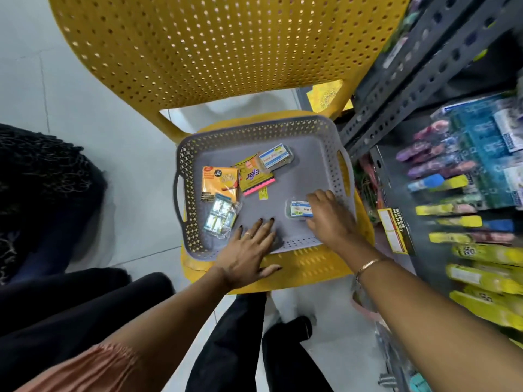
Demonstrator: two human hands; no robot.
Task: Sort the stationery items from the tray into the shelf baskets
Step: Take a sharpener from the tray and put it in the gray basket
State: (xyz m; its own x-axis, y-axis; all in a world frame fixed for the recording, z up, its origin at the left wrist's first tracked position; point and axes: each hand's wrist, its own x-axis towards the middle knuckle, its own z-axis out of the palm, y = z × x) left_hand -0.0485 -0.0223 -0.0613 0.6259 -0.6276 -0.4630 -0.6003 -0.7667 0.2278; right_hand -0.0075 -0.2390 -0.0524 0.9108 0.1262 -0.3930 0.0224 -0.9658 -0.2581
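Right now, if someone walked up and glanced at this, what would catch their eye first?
Probably the big yellow perforated chair filling the top of the view, with a grey tray on its seat. Next, the right hand on a small blue-labelled box at the tray's right side, while the left hand rests flat across the near rim.

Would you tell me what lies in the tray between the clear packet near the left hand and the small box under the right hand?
Only bare grey tray floor, in the head view; the clear packet and small box lie apart.
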